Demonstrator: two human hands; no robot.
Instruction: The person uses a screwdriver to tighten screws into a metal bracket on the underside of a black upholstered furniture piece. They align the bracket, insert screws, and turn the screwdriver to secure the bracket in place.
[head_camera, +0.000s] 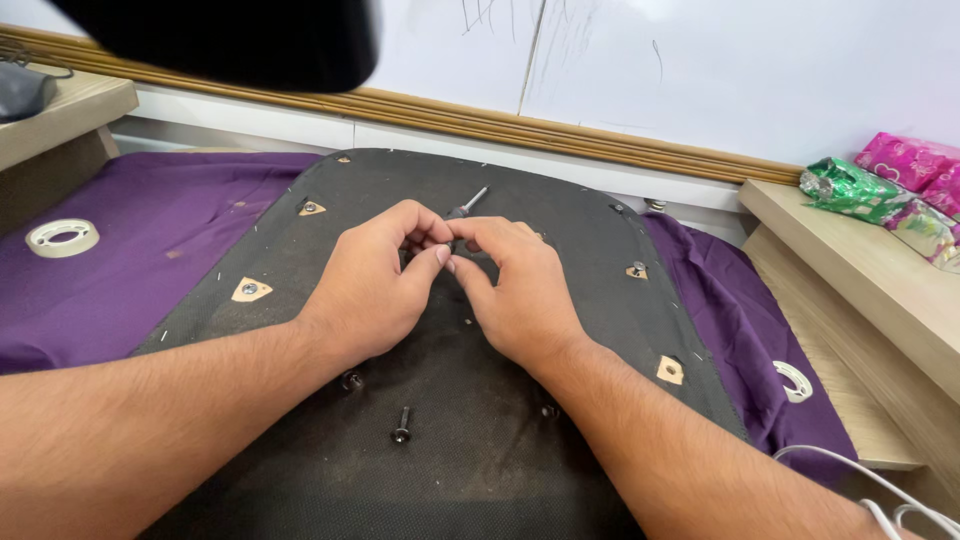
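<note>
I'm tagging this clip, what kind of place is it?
Probably a home or small workshop corner: an upturned chair seat on a purple cloth, loose bolt, tape roll, wooden shelves.

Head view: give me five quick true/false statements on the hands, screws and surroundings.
1. Both hands meet over the dark seat panel. True: the left hand and right hand pinch together at its middle.
2. A thin metal tool sticks out beyond the fingertips. True.
3. A loose black screw lies on the purple cloth. False: it stands on the panel, near the left forearm; the purple cloth lies under the panel.
4. The tape roll sits on the right shelf. False: it lies on the cloth at left.
5. Shiny packets lie on the right shelf. True.
</note>
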